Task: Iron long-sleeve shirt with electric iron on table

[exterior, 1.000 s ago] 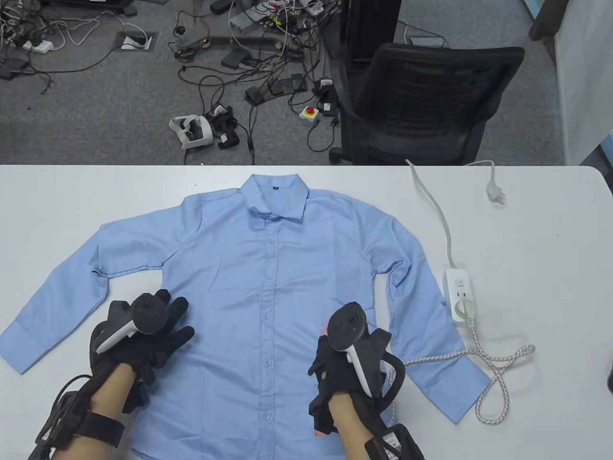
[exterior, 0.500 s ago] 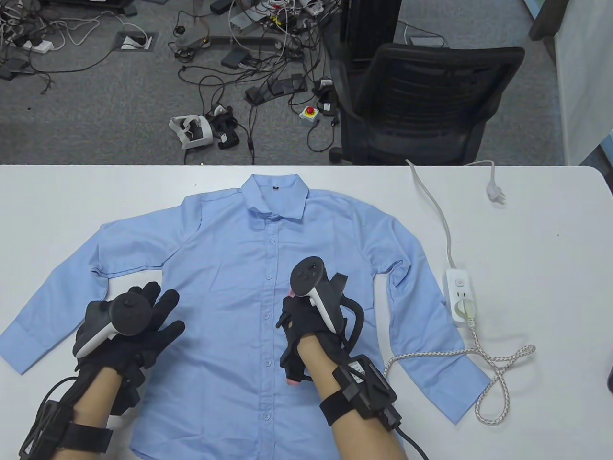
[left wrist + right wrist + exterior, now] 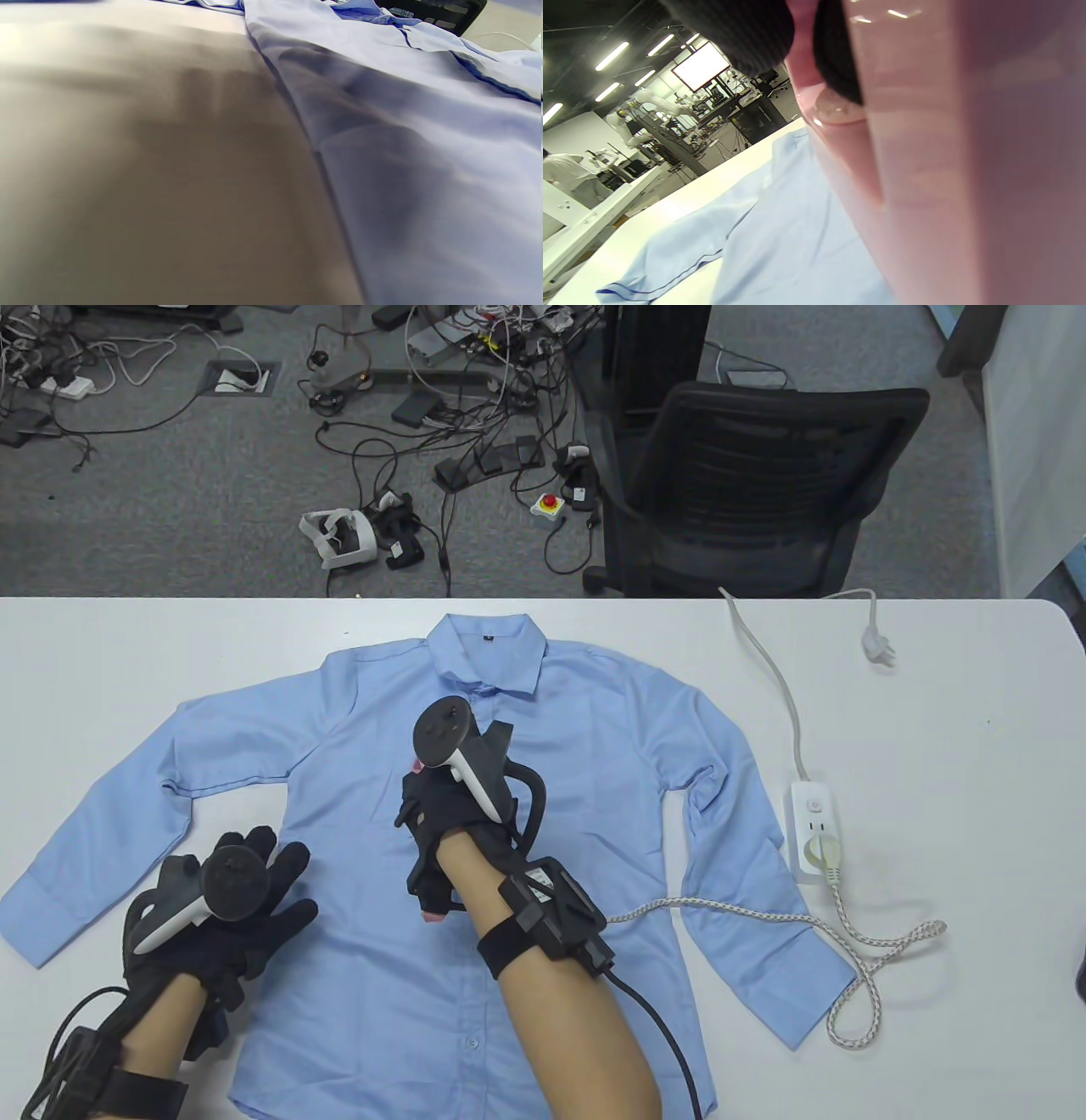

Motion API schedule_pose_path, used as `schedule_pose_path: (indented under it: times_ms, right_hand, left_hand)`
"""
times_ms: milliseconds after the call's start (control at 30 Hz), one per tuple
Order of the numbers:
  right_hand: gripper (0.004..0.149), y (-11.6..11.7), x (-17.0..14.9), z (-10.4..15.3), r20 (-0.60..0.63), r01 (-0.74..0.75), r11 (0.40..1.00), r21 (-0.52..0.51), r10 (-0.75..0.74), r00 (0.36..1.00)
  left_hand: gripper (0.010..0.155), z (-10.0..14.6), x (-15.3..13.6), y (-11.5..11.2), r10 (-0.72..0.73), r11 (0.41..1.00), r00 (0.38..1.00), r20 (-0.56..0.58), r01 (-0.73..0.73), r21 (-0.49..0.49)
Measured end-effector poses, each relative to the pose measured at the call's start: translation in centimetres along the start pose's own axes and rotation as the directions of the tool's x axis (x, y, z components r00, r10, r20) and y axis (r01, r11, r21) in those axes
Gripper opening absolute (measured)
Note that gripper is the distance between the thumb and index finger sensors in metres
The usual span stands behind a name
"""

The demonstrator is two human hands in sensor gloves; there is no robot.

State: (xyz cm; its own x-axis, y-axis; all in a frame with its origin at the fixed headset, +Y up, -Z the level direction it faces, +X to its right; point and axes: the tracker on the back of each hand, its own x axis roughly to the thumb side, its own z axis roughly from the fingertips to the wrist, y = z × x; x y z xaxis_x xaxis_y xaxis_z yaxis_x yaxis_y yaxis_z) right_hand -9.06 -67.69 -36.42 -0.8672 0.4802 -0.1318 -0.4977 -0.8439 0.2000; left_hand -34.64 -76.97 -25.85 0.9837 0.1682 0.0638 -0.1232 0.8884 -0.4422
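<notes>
A light blue long-sleeve shirt point(image 3: 594, 729) lies buttoned and spread flat on the white table point(image 3: 950, 746). My right hand point(image 3: 433, 823) grips a pink electric iron point(image 3: 433, 911) on the shirt's chest, left of the button placket. The hand hides most of the iron. In the right wrist view the iron's pink body point(image 3: 946, 169) fills the right half, above the shirt point(image 3: 780, 237). My left hand point(image 3: 271, 861) lies flat with spread fingers on the shirt's lower left side. The left wrist view shows only shirt cloth point(image 3: 424, 169) and table point(image 3: 148, 169).
The iron's woven cord point(image 3: 764, 912) runs across the right sleeve to a white power strip point(image 3: 816, 831) at the right. The strip's own cable ends in a loose plug point(image 3: 878, 646). A black office chair point(image 3: 747, 492) stands behind the table.
My right hand has slid the iron from the shirt's lower right up and left to the chest. The cord trailed after it. My left hand shifted slightly down and left.
</notes>
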Motion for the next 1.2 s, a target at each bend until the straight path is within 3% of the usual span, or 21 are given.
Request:
schedule_pose_path:
  times_ms: [200, 467, 633, 800, 900, 1000, 1200]
  right_hand:
    - [0.083, 3.4, 1.2, -1.4, 0.047, 0.215, 0.975, 0.05, -0.217, 0.975]
    - [0.082, 7.1, 2.4, -3.1, 0.229, 0.43, 0.89, 0.15, -0.455, 0.861]
    - [0.08, 8.3, 2.2, -3.6, 0.29, 0.313, 0.939, 0.141, -0.341, 0.894]
    - [0.075, 9.1, 2.9, -2.6, 0.366, 0.094, 0.994, -0.049, -0.069, 0.928]
    - [0.073, 9.1, 3.0, -2.7, 0.349, 0.115, 0.993, -0.039, -0.095, 0.932]
    - [0.072, 8.8, 2.7, -3.1, 0.308, 0.103, 0.991, -0.081, -0.073, 0.948]
    - [0.071, 7.6, 1.3, -3.9, 0.231, 0.114, 0.984, -0.138, -0.08, 0.97]
  left_hand:
    - [0.072, -0.6, -0.2, -0.7, -0.006, 0.999, 1.0, -0.017, 0.006, -0.039]
    - [0.072, -0.6, -0.1, -1.0, 0.017, 0.997, 1.0, 0.004, -0.016, -0.07]
    - [0.072, -0.5, -0.1, -1.0, 0.039, 0.997, 0.999, 0.01, -0.038, -0.073]
    - [0.071, -0.9, 0.3, -1.5, 0.015, 0.995, 1.0, 0.01, -0.014, -0.097]
    - [0.07, -1.0, 0.5, -1.9, -0.009, 0.993, 1.0, 0.005, 0.009, -0.122]
    - [0.072, -1.1, 0.6, -2.2, -0.016, 0.975, 1.0, -0.015, 0.012, -0.223]
    - [0.072, -1.1, 0.6, -2.2, -0.003, 0.976, 1.0, -0.014, 0.0, -0.216]
